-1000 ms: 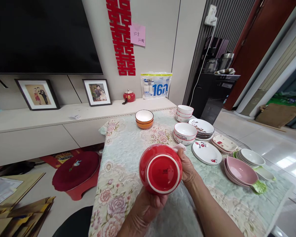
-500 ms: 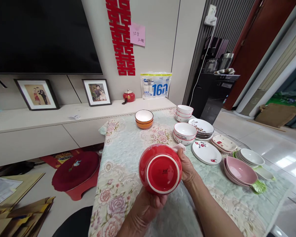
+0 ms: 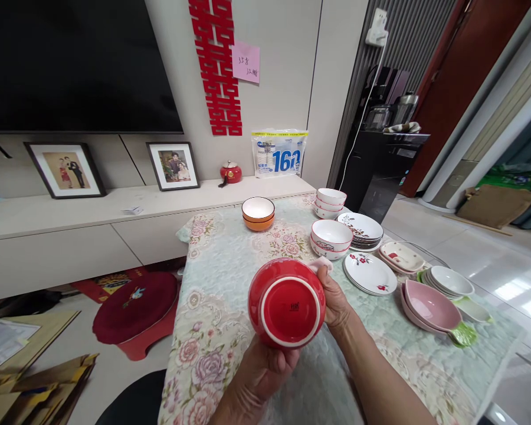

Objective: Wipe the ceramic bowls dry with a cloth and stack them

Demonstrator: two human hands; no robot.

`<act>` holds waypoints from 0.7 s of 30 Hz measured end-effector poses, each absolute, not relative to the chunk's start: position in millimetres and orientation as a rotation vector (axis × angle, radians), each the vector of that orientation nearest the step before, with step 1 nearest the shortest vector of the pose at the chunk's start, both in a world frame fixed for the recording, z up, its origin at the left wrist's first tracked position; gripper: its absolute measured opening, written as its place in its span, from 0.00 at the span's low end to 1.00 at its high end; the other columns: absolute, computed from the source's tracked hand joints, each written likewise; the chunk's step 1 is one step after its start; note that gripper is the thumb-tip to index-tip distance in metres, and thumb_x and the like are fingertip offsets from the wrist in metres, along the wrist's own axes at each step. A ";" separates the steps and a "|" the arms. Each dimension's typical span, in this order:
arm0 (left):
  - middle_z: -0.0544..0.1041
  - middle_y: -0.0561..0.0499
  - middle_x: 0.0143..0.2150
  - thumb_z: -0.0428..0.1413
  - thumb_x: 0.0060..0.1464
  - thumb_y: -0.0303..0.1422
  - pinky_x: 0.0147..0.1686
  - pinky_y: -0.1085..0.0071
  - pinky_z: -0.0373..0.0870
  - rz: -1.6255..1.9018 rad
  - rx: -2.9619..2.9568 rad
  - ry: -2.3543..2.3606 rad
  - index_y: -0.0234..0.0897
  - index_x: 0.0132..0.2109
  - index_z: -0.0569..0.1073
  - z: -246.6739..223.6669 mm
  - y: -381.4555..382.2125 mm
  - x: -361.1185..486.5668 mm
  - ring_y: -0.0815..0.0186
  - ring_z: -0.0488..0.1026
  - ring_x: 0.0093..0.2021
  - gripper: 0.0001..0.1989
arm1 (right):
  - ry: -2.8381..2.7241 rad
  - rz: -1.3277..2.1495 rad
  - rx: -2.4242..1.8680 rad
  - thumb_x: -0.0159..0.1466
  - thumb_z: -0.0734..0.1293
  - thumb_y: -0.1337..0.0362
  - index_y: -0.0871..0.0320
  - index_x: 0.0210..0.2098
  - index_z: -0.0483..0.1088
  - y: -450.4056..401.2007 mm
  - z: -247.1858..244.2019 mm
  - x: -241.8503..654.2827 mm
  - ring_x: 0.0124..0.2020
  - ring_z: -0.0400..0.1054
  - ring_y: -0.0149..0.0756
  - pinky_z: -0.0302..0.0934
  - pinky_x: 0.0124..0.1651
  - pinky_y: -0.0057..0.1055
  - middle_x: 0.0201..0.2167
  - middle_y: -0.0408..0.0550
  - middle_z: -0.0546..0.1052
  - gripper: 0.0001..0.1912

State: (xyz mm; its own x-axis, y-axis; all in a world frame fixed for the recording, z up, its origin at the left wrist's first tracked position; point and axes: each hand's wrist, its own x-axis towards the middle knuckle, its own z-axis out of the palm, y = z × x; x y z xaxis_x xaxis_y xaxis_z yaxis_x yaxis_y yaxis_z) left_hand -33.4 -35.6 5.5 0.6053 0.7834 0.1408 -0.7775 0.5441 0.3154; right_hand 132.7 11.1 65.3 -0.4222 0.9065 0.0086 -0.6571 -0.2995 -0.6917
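A glossy red bowl (image 3: 287,307) is tipped so its base with a pale foot ring faces me, above the near part of the table. My left hand (image 3: 265,369) grips it from below, thumb on the outside. At the bowl's right side my right hand (image 3: 334,298) is closed, holding a pale pink cloth (image 3: 322,265) against the rim. The bowl hides most of the cloth and the fingers behind it. Beyond it stand two stacked orange bowls (image 3: 259,217) with white insides. White bowls with red rims (image 3: 331,236) are stacked to the right.
A floral cloth (image 3: 221,319) covers the table. Along its right side are floral plates (image 3: 370,273), brown-patterned plates (image 3: 360,227), pink dishes (image 3: 431,307) and small white bowls (image 3: 452,281). A red stool (image 3: 135,307) stands left. A low cabinet (image 3: 159,203) runs along the back.
Almost nothing differs. The red bowl has turned slightly in my hands, as the mark on its base shows; both hands stay in about the same place.
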 end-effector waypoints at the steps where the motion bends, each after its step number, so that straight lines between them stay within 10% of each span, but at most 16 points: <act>1: 0.77 0.49 0.55 0.65 0.48 0.25 0.61 0.71 0.62 0.925 0.374 0.010 0.41 0.52 0.77 4.7 -35.2 -33.1 0.63 0.70 0.59 0.22 | -0.765 1.897 -0.477 0.55 0.70 0.41 0.62 0.41 0.72 11.0 65.8 132.5 0.49 0.74 0.50 0.68 0.52 0.45 0.37 0.55 0.82 0.29; 21: 0.75 0.54 0.57 0.61 0.52 0.24 0.60 0.76 0.62 0.909 0.410 -0.052 0.46 0.54 0.75 -8.8 -31.7 -29.8 0.69 0.70 0.59 0.23 | -0.767 1.905 -0.478 0.55 0.70 0.40 0.62 0.43 0.73 10.5 69.8 130.9 0.48 0.75 0.49 0.68 0.51 0.44 0.37 0.56 0.82 0.31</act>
State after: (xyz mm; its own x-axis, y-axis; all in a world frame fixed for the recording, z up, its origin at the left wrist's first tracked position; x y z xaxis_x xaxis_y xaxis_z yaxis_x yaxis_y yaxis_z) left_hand -29.8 -31.7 -8.8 0.6189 0.7555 0.2148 -0.7750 0.5429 0.3233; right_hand 130.9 10.5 69.8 -0.4346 0.9006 0.0025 -0.6508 -0.3122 -0.6921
